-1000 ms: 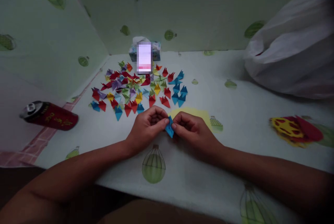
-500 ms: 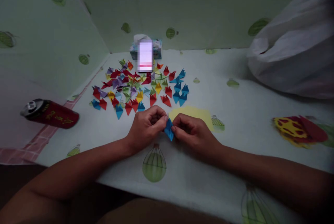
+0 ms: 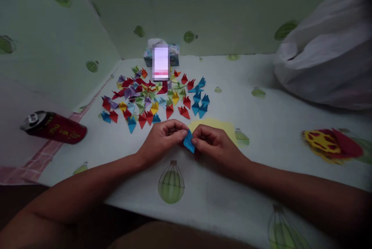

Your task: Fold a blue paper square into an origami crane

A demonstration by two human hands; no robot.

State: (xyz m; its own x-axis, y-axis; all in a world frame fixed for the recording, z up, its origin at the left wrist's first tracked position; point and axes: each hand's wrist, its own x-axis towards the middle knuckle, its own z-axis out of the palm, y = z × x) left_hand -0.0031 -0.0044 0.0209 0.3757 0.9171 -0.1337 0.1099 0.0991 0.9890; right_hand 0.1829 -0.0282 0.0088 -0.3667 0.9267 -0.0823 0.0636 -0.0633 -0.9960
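Pale-green walls (image 3: 226, 9) printed with darker green hot-air balloons meet behind a white tablecloth (image 3: 255, 187) bearing the same pattern. Taking the held thing as the centre of the clock, with twelve farthest from the person, one small folded piece of bright-blue paper (image 3: 189, 143) sits above the cloth between the two hands. Its long axis slants from eleven to five o'clock, its pointed lower end toward five. At its nine o'clock, the left hand (image 3: 161, 139) pinches the upper part between thumb and curled fingers; at three o'clock, the right hand (image 3: 217, 143) pinches the other edge the same way. From ten to twelve spreads a crowd of small folded paper figures with pointed tips (image 3: 147, 100) in red, purple, green, yellow and blue; they overlap too much for a sure total, though three golden-yellow ones (image 3: 154, 107) stand out, and three deep-blue ones (image 3: 131, 125) lie along the near left edge. At eleven, one upright phone with a bright, pixelated screen (image 3: 161, 62) stands before one blue patterned tissue box (image 3: 174, 57). One dark-red and black metal drink can (image 3: 59, 127) is at nine, one large white plastic bag (image 3: 325, 67) at two, flat pale-yellow paper (image 3: 228, 127) at two just beyond the right hand, and one blurred red-and-yellow object (image 3: 333, 146) at three.
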